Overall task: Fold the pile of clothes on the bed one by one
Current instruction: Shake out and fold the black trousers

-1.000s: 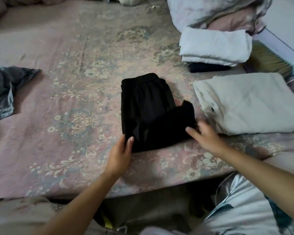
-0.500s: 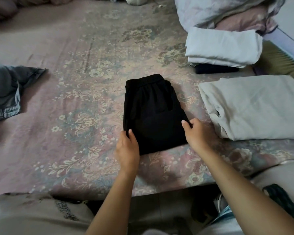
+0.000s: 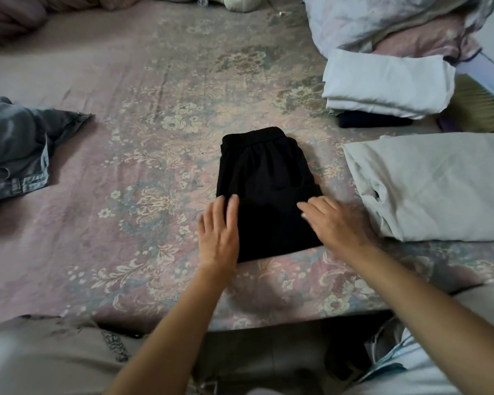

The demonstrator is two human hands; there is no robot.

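Black garment (image 3: 264, 192) lies folded into a compact rectangle at mid-bed, waistband on the far side. Left hand (image 3: 218, 233) and right hand (image 3: 335, 222) rest flat on its near corners, fingers straight, gripping nothing — apparently a final smoothing step. Next move — likely transfer to the folded stacks (image 3: 428, 183) at right, then fetch the unfolded jeans (image 3: 15, 155).

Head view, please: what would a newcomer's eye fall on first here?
The folded black shorts at the centre of the floral bedsheet, with the left hand and right hand flat on their near corners. Then the folded pale garments to the right and crumpled jeans at far left.
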